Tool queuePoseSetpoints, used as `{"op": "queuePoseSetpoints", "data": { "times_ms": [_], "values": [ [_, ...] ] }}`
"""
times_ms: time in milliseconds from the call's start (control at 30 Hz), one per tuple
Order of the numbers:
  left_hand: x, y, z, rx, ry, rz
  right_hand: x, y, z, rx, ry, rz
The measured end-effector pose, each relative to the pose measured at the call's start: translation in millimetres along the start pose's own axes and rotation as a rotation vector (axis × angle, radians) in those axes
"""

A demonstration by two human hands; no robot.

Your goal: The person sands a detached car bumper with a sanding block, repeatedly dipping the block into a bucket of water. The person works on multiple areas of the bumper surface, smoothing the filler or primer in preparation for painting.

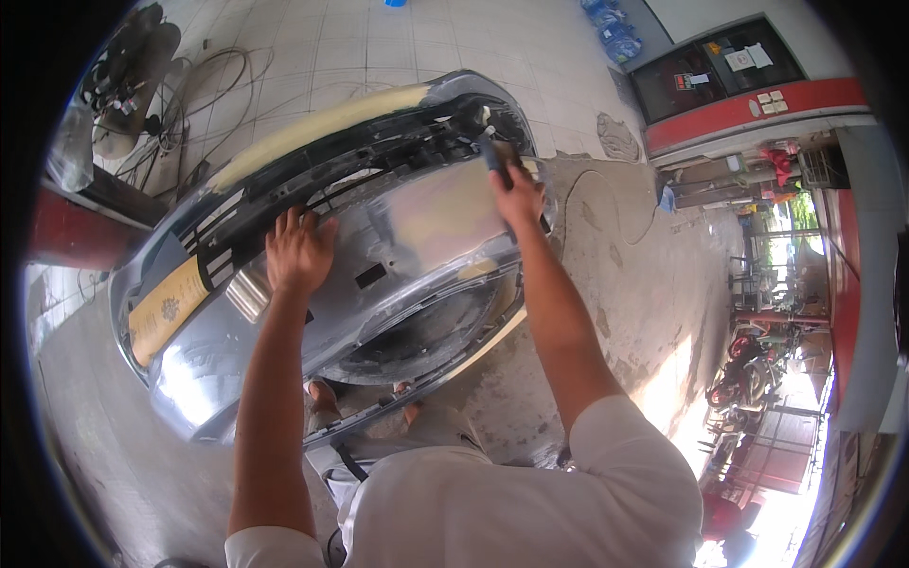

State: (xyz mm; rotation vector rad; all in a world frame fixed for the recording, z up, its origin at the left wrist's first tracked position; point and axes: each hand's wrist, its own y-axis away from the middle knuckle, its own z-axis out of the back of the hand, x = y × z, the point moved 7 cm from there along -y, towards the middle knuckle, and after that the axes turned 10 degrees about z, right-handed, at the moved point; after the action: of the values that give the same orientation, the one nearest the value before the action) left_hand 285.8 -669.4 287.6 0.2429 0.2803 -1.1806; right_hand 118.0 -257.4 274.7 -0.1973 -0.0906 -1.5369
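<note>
A grey car bumper (327, 275) lies across the middle in front of me, with a sanded patch of yellow and pinkish filler (440, 222) on its right half. My right hand (521, 199) is closed around a dark sanding block (493, 159) at the right end of that patch. Fingers spread, my left hand (299, 248) rests on the bumper's upper edge and holds nothing. Beside its wrist sits a shiny metal can (249, 295). A yellow-brown sheet of sandpaper (170, 310) lies at the bumper's left end.
Tangled hoses (175, 123) and dark equipment (133, 76) stand at the far left. Blue water bottles (614, 33) are at the far right by a dark cabinet (720, 66). Motorcycles (748, 369) are parked on the right. A thin cable (625, 227) crosses the stained floor.
</note>
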Motion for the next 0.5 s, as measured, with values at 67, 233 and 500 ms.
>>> {"op": "queuePoseSetpoints", "data": {
  "times_ms": [67,233,500],
  "values": [
    [6.4,2.5,6.1,0.005,0.0,0.006,17.7,-0.7,3.7,0.039,-0.02,-0.139],
    [23.7,-1.9,3.0,-0.032,0.045,0.024,182.9,148.8,-4.7,-0.205,0.151,0.381],
    [16.7,-4.2,-0.8,-0.085,0.089,-0.002,3.9,3.9,1.3,0.01,-0.068,-0.031]
  ]
}}
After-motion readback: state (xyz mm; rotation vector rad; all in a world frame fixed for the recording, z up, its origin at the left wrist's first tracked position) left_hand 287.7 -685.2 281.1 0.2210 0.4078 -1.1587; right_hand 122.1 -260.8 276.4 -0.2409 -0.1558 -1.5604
